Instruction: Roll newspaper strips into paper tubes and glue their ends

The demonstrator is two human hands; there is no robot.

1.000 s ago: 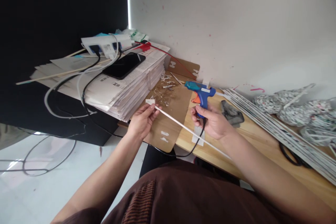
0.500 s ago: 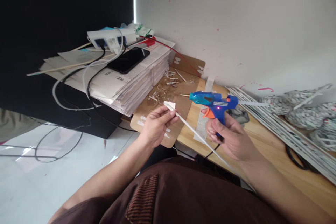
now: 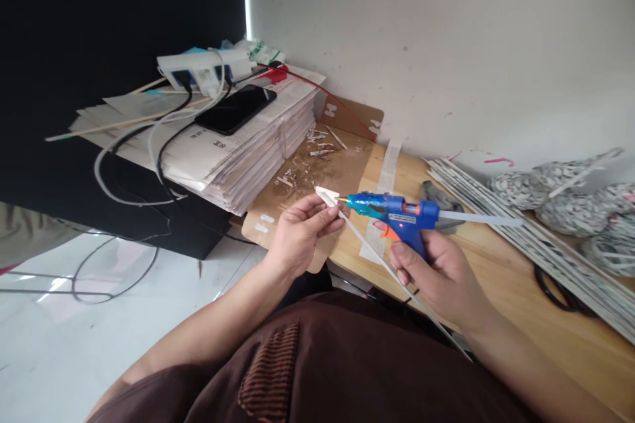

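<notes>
- Here's the left hand (image 3: 302, 231), thumb and fingers pinching the white rod (image 3: 367, 240) close to its top end.
- A small white flap (image 3: 325, 194) shows at that end, at the hand's 1 o'clock, and the rod runs off towards 4 o'clock, down past the right hand (image 3: 439, 271).
- That right hand has its fingers curled around the handle of the blue glue gun (image 3: 409, 211), which sits at its 11 o'clock.
- Index finger right by the orange trigger (image 3: 389, 232); whether it's pressing, I cannot tell.
- Nozzle (image 3: 341, 198) aimed at 9 o'clock, right at the flap; touching or just over it, cannot tell.
- 1 red light glows on the gun, and a pale glue stick (image 3: 481, 218) juts out towards 3 o'clock.
- Scraps (image 3: 320, 145) lie on the cardboard (image 3: 350, 168) at the left hand's 12 o'clock.
- Over at its 10 o'clock, a stack of papers (image 3: 238, 178) bears 1 phone (image 3: 237, 109) and a power strip (image 3: 173, 65).
- And at the right hand's 2 o'clock, woven lumps (image 3: 565, 208) lie beyond a long bundle (image 3: 526, 251) on the wooden table (image 3: 491, 277).
</notes>
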